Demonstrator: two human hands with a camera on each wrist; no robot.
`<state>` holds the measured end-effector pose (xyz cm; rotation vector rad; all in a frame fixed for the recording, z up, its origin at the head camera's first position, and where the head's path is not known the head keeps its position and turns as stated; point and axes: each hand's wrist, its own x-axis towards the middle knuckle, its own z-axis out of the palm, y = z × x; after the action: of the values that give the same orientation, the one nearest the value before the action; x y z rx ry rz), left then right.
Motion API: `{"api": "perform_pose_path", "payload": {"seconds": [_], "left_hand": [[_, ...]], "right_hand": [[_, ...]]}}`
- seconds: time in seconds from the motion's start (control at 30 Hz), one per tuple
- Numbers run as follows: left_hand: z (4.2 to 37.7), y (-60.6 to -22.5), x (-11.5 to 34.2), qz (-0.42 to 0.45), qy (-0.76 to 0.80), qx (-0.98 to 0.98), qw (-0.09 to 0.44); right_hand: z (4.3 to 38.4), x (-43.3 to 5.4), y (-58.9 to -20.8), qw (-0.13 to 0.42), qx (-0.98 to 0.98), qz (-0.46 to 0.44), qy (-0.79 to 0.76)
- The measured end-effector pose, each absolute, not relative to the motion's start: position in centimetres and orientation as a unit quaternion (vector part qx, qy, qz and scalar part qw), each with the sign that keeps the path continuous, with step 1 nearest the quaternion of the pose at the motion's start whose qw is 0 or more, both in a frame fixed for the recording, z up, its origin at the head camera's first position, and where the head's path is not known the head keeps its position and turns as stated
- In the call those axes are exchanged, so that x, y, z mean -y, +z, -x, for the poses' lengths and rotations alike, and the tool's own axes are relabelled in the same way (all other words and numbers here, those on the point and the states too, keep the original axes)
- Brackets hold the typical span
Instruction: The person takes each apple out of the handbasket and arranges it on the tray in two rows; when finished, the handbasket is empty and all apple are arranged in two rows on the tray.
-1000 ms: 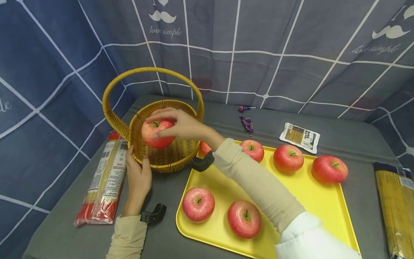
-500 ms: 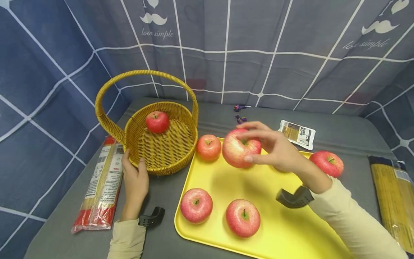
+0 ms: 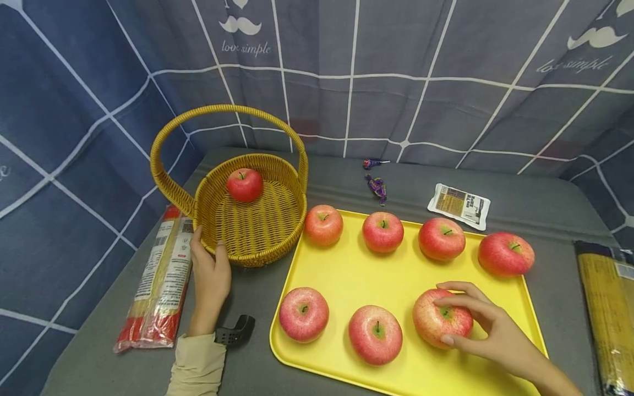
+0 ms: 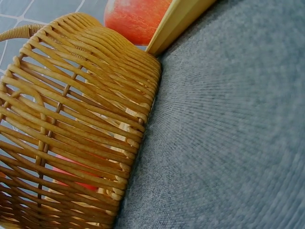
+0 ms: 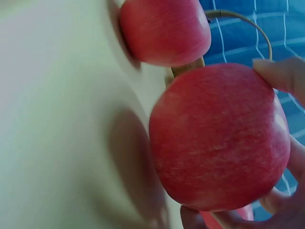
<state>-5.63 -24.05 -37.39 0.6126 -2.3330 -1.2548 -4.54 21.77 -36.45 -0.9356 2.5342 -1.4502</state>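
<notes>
My right hand (image 3: 495,330) holds a red apple (image 3: 442,318) from above at the front right of the yellow tray (image 3: 346,269). In the right wrist view, thumb and fingers curl round that apple (image 5: 219,136), and its shadow falls on the tray beside it. At the left stands a brown wicker basket (image 3: 252,231) with a tall arched handle. One red apple (image 3: 245,185) lies inside, against the back wall. My left hand (image 3: 212,278) grips the basket's near left rim. The left wrist view shows the woven side (image 4: 81,129) close up; the left hand is outside that view.
Several other apples (image 3: 383,232) sit in a back row and a front row on the tray. Noodle packs lie left (image 3: 158,280) and right (image 3: 606,313). Behind the tray are a white sachet (image 3: 459,206), a purple-wrapped candy (image 3: 377,188) and a lollipop (image 3: 373,164).
My right hand has carried the apple from over the basket, rightward across the tray, down to its front right. The left hand has stayed at the basket rim.
</notes>
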Motion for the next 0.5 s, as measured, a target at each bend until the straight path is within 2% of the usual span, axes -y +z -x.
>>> {"api": "perform_pose_path", "payload": {"seconds": [0.2, 0.33, 0.5], "left_hand": [[5.6, -37.3, 24.0, -0.215, -0.453, 0.84, 0.206], [5.5, -37.3, 24.1, -0.214, -0.454, 0.839, 0.209], [5.6, -37.4, 24.1, -0.216, -0.45, 0.84, 0.214]], "right_hand": [[2.0, -22.9, -37.5, 0.052, -0.838, 0.271, -0.471], [1.6, -22.8, -37.7, 0.04, -0.825, 0.306, -0.474], [1.3, -22.9, -37.5, 0.079, -0.856, 0.3, -0.413]]}}
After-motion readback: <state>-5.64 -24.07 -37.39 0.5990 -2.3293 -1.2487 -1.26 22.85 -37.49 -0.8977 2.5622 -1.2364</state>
